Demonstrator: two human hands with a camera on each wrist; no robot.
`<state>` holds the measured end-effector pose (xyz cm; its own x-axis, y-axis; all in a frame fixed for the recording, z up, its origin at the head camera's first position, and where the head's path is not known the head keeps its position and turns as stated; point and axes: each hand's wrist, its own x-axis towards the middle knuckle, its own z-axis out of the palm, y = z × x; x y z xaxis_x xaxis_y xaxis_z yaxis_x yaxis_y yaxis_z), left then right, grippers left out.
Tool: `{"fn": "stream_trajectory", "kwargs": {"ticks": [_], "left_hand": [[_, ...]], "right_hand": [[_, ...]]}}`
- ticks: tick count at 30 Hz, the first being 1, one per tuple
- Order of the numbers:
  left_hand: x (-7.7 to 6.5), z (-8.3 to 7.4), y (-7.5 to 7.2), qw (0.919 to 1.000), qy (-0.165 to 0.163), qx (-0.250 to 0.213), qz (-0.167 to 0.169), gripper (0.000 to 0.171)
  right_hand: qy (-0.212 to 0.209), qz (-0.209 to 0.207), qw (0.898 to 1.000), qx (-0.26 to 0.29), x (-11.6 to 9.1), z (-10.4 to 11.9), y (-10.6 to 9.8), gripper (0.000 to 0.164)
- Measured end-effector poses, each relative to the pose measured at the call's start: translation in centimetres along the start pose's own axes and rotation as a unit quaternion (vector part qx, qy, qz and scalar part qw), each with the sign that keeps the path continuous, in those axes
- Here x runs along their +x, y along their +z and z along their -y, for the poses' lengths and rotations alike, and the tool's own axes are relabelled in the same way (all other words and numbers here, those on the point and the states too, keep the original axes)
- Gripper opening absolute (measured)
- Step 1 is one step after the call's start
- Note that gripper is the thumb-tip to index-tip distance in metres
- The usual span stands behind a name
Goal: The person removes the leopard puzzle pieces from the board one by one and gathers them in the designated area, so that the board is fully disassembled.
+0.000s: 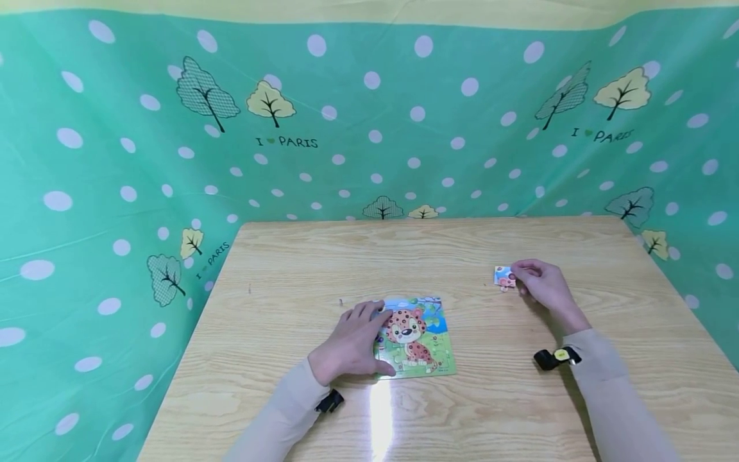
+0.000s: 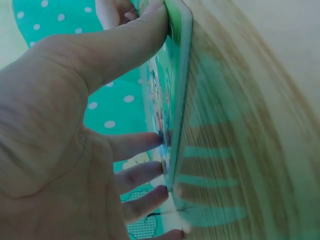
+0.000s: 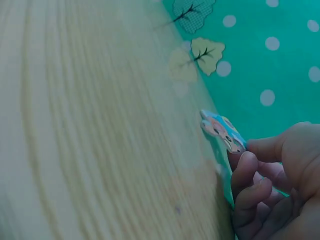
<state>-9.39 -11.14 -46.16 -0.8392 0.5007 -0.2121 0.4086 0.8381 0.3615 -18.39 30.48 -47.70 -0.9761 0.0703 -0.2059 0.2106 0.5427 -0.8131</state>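
A square jigsaw puzzle [image 1: 419,340] with a spotted leopard cub on green grass lies on the table in the head view. Across its left side rests my left hand [image 1: 359,342], fingers spread toward the far edge and thumb near the front edge. In the left wrist view, the thumb and fingertips of the left hand [image 2: 65,115] touch the puzzle's face and edge [image 2: 181,90]. Off to the right, my right hand [image 1: 541,282] pinches a small jigsaw piece [image 1: 503,276] between thumb and fingers. The right wrist view shows this piece [image 3: 222,132] tilted close over the table.
The pale wood table [image 1: 277,269] ends at a green dotted cloth [image 1: 346,128] behind it and at both sides. A small dark speck [image 1: 340,301] lies beyond the left hand. Black wrist devices [image 1: 557,357] are on both sleeves.
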Motion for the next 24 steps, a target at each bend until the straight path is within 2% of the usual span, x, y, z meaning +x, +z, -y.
{"fn": "stream_trajectory", "kwargs": {"ticks": [4,7,11,24], "left_hand": [[0.1,0.0,0.0,1.0,-0.001,0.005,-0.004,0.115],[0.1,0.1,-0.1,1.0,-0.001,0.008,-0.005,0.115],[0.1,0.0,-0.1,0.9999,0.001,0.009,-0.007,0.115],[0.2,-0.1,0.0,1.0,-0.005,0.006,-0.004,0.116]], "right_hand": [[-0.003,-0.017,0.999,-0.042,0.2,-0.1,-0.1,0.054],[-0.01,-0.031,0.996,-0.088,0.4,-0.1,0.1,0.053],[-0.027,-0.041,0.991,-0.123,0.7,-0.1,0.3,0.052],[-0.062,-0.05,0.985,-0.154,1.4,-0.3,0.5,0.04]]}}
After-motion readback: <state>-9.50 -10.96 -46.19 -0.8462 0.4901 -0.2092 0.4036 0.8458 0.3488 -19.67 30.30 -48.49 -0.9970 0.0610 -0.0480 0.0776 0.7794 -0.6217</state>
